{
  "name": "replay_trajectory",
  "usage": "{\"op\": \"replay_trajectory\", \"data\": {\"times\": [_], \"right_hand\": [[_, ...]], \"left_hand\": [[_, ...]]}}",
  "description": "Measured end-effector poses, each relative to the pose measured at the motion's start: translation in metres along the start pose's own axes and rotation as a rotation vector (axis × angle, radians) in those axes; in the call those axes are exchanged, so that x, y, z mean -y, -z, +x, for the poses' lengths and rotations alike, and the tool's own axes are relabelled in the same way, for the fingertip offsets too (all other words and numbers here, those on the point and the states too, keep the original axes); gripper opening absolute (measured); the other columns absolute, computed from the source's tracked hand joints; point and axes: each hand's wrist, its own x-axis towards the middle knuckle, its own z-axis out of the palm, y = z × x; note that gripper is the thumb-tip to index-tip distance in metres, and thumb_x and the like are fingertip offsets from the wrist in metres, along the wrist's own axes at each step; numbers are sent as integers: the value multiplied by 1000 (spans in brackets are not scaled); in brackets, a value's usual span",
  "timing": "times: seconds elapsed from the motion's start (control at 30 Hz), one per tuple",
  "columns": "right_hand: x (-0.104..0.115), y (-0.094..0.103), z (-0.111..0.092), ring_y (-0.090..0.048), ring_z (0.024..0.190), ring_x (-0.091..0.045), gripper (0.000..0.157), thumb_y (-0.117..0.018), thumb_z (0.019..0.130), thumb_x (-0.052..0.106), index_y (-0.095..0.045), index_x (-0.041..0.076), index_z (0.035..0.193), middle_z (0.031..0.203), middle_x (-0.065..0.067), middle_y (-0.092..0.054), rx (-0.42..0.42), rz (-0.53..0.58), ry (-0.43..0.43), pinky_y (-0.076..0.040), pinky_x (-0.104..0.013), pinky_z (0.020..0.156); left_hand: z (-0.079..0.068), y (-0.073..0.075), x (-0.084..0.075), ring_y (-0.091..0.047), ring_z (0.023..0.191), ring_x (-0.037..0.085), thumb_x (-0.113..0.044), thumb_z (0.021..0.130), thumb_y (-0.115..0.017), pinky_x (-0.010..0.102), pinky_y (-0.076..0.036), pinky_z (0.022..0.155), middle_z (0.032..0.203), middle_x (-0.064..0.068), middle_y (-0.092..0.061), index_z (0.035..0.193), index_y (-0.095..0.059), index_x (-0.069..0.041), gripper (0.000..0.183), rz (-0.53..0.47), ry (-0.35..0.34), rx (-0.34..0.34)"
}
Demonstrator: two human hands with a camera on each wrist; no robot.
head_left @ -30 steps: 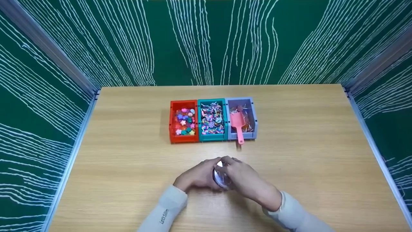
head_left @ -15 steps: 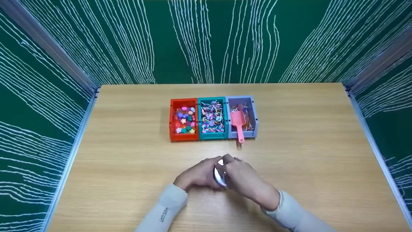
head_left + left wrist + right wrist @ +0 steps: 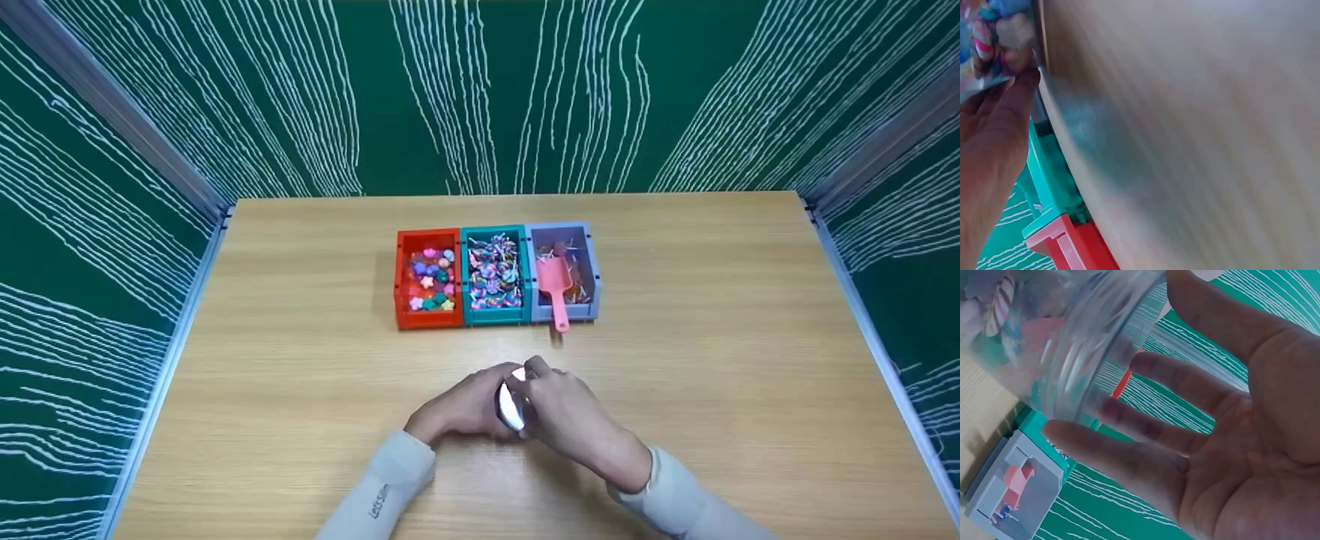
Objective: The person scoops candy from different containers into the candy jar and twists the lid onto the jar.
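Note:
A clear jar (image 3: 1016, 354) holding colourful candy-shaped pieces is between my two hands, above the near middle of the table. My left hand (image 3: 469, 405) grips its side; in the left wrist view the fingers (image 3: 1008, 109) curl against the jar's lower part. At the jar's top, my right hand (image 3: 577, 424) holds the clear, shiny lid (image 3: 511, 409) by its edge. Thumb and fingers (image 3: 1117, 450) are spread around this rim in the right wrist view. Part of the jar is hidden behind both hands in the head view.
Beyond the hands, a red bin (image 3: 429, 321), a teal bin (image 3: 495, 316) and a lavender bin (image 3: 583, 313) stand joined in a row, holding small colourful pieces. A pink scoop (image 3: 556, 281) leans over the lavender bin's front. Green walls surround the wooden table (image 3: 300, 360).
My right hand has turned slightly at the jar's top, and the lid's bright reflection has grown. The left hand stays around the jar, and the bins are unmoved.

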Motion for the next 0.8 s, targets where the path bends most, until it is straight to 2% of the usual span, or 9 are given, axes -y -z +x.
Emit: {"op": "replay_trajectory", "data": {"times": [0.2, 0.3, 0.47, 0.57, 0.63, 0.73, 0.8], "right_hand": [[-1, 1, -2, -66, 70, -32, 53, -94, 67, 6, -77, 3, 117, 100, -16, -65, -10, 50, -15, -58, -45, 55], [-2, 1, -4, -68, 76, -32, 52, -94, 73, 9, -76, 3, 122, 106, -18, -66, 18, 63, -16, -60, -45, 59], [-8, 8, -7, -71, 102, -42, 65, -95, 77, 18, -69, 3, 135, 131, -27, -63, 127, 107, -31, -63, -55, 74], [-9, 12, -7, -66, 117, -49, 69, -94, 78, 15, -66, 5, 140, 141, -30, -58, 147, 118, -7, -61, -61, 78], [-9, 13, -6, -64, 122, -50, 68, -93, 78, 10, -67, 5, 140, 143, -30, -57, 149, 107, 35, -61, -61, 77], [-9, 12, -2, -65, 119, -46, 64, -91, 77, 3, -70, 6, 137, 138, -27, -60, 157, 73, 85, -62, -57, 78], [-9, 12, 0, -69, 112, -43, 61, -92, 75, 0, -73, 6, 133, 131, -25, -64, 155, 58, 97, -63, -53, 79]], "left_hand": [[0, 1, -1, -60, 119, 10, -34, 76, -96, 34, -47, 112, 134, -9, -64, 145, -52, -29, 82, -6, -19, -10], [0, 1, 0, -60, 121, 10, -37, 77, -96, 34, -46, 113, 136, -10, -64, 147, -51, -29, 83, -17, -12, 2], [0, 1, 3, -59, 125, 10, -35, 77, -97, 35, -45, 114, 141, -9, -62, 149, -49, -29, 87, -43, -17, 16], [-1, 1, 6, -59, 125, 10, -28, 74, -98, 33, -45, 115, 141, -8, -63, 149, -51, -27, 88, -63, -39, 8], [-1, 1, 6, -59, 125, 10, -24, 73, -99, 33, -44, 115, 142, -7, -62, 151, -49, -27, 92, -76, -38, 5], [-1, 2, 4, -59, 124, 10, -20, 72, -99, 33, -44, 115, 143, -6, -61, 153, -47, -28, 97, -78, -24, 13], [0, 2, 1, -59, 123, 10, -22, 72, -99, 33, -44, 115, 142, -7, -61, 153, -46, -30, 97, -70, -8, 23]]}}
